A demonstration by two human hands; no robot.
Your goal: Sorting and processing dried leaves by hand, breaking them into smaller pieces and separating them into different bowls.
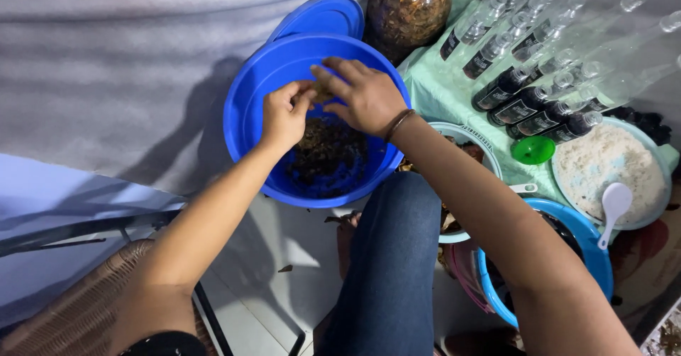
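Observation:
A big blue plastic basin [250,114] stands on the floor in front of me, with dark brown dried plant bits [328,159] at its bottom. Both hands hover over it. My left hand [284,114] has its fingers pinched together on a small clump of the dried material. My right hand [360,95], with a thin bangle on the wrist, meets it fingertip to fingertip and grips the same clump [320,95] from the other side.
A blue lid [323,15] leans behind the basin beside a jar of dried herbs [408,7]. Several small dark bottles [525,79] lie on a green cloth, with a green funnel [533,149], a bowl of white powder [603,168] with a spoon, more tubs and my denim-clad knee [390,256].

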